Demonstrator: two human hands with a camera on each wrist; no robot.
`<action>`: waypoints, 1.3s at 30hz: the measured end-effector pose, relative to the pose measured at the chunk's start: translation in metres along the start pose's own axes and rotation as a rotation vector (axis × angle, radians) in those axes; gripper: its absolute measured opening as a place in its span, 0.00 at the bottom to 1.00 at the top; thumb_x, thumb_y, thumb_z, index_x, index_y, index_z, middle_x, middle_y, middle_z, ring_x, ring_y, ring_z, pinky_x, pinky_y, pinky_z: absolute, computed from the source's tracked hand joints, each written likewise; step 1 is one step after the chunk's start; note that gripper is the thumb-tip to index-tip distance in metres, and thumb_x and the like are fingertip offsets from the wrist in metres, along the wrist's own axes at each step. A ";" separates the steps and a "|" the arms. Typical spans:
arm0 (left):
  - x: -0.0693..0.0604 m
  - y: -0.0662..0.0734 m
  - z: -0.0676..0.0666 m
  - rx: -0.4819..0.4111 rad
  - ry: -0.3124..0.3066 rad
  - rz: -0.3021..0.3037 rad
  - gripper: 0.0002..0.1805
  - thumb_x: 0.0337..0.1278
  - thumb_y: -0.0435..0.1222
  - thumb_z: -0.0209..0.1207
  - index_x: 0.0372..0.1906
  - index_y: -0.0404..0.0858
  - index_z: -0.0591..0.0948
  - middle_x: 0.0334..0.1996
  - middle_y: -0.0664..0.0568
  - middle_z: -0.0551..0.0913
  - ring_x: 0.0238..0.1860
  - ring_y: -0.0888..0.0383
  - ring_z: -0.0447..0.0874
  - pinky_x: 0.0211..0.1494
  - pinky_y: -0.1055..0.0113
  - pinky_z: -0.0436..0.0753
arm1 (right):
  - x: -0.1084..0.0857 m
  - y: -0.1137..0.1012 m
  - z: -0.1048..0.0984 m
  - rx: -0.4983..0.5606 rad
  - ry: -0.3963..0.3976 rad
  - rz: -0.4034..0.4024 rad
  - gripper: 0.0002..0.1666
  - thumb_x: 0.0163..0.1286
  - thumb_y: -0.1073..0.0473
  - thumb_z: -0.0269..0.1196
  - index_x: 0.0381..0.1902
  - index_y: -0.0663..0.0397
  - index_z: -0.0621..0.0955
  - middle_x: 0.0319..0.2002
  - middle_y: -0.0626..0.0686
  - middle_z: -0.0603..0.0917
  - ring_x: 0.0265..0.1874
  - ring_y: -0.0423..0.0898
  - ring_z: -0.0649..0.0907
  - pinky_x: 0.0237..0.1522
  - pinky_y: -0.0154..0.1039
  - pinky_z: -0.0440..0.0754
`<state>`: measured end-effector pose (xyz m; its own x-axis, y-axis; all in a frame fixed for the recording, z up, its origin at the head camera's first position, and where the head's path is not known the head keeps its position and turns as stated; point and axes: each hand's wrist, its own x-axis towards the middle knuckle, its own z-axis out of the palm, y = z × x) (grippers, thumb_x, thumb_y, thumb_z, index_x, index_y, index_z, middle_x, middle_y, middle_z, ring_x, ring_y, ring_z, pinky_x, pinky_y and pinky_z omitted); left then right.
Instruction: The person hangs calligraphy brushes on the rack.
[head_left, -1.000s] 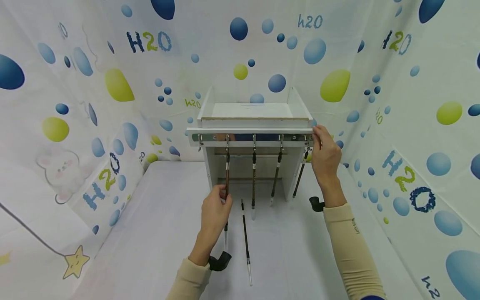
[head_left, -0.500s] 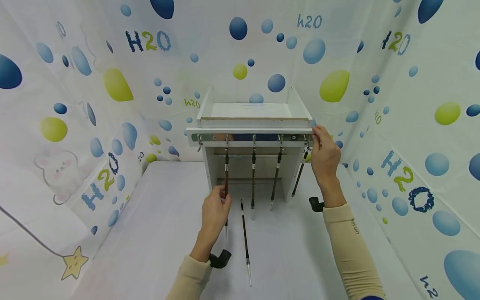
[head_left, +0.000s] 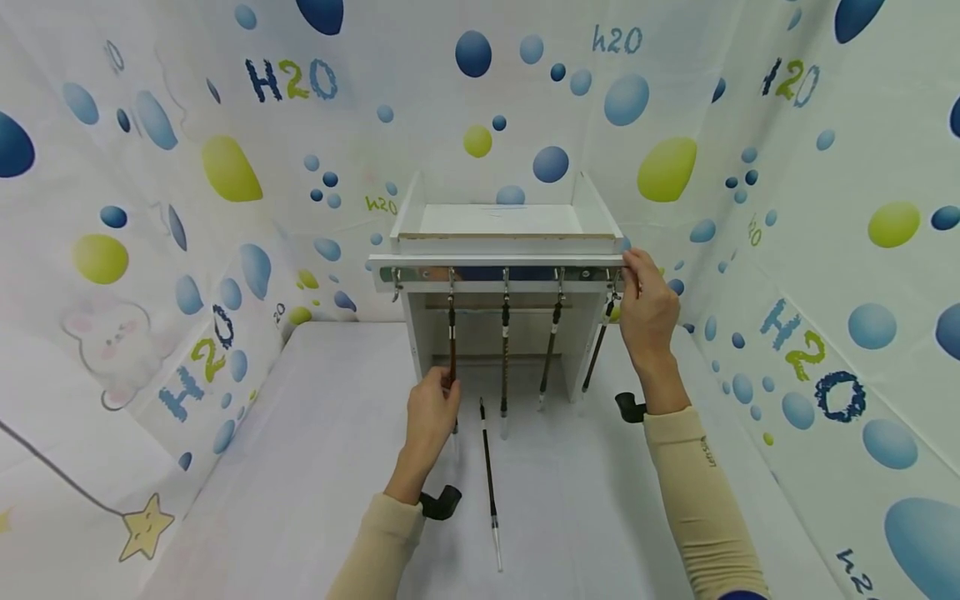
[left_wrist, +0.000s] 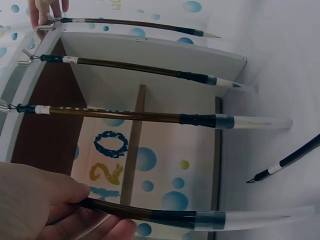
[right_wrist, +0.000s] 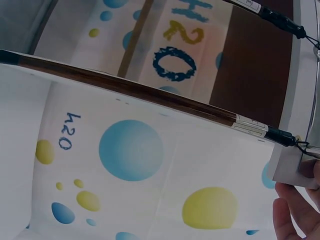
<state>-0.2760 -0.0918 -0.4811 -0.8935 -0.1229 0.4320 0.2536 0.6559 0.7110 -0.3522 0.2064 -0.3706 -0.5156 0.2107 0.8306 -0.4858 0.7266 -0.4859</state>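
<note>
Several calligraphy brushes hang tip-down by loops from metal hooks on a white rack. My left hand (head_left: 432,412) pinches the handle of the leftmost hanging brush (head_left: 452,337), whose top stays at its hook. In the left wrist view, thumb and fingers close round this brush (left_wrist: 175,218), and a clear cap covers its tip. At the rack's right end, my right hand (head_left: 651,308) grips the end of the white rail (head_left: 427,261), beside the rightmost brush (head_left: 596,358). The right wrist view shows that brush's handle (right_wrist: 150,93) and looped cord, with my right fingers (right_wrist: 295,212) below the rail end.
At the far left is a bare hook (head_left: 396,287). One loose brush (head_left: 490,475) lies on the white tabletop (head_left: 337,433) in front of the rack. Two more brushes hang at the middle, one a dark brush (head_left: 506,358). An open tray (head_left: 498,221) tops the rack.
My left wrist has risen slightly, and the lower end of the pinched brush shows a little higher. My right hand keeps its hold on the rail end. The head view has shifted slightly.
</note>
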 end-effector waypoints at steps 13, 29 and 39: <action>0.019 -0.018 0.016 -0.006 0.017 -0.004 0.08 0.65 0.30 0.61 0.45 0.27 0.81 0.34 0.38 0.87 0.32 0.49 0.87 0.30 0.61 0.84 | 0.000 0.001 0.001 0.007 -0.005 0.003 0.18 0.77 0.62 0.55 0.59 0.62 0.82 0.58 0.55 0.85 0.58 0.53 0.84 0.55 0.50 0.83; 0.029 -0.025 0.029 -0.037 0.060 0.033 0.08 0.64 0.29 0.62 0.43 0.26 0.81 0.35 0.36 0.87 0.31 0.48 0.86 0.30 0.59 0.84 | -0.001 0.001 0.001 -0.004 -0.003 -0.007 0.17 0.77 0.62 0.56 0.58 0.62 0.82 0.58 0.56 0.85 0.57 0.54 0.85 0.53 0.50 0.84; 0.031 -0.025 0.030 -0.054 0.051 0.002 0.09 0.65 0.30 0.62 0.45 0.27 0.81 0.38 0.36 0.87 0.35 0.45 0.87 0.35 0.55 0.86 | 0.000 0.000 0.000 0.003 -0.006 -0.005 0.17 0.77 0.63 0.56 0.58 0.63 0.82 0.58 0.56 0.85 0.56 0.54 0.85 0.53 0.51 0.84</action>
<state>-0.3212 -0.0895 -0.5019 -0.8731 -0.1608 0.4603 0.2759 0.6155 0.7383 -0.3520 0.2065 -0.3704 -0.5177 0.2030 0.8311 -0.4907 0.7253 -0.4828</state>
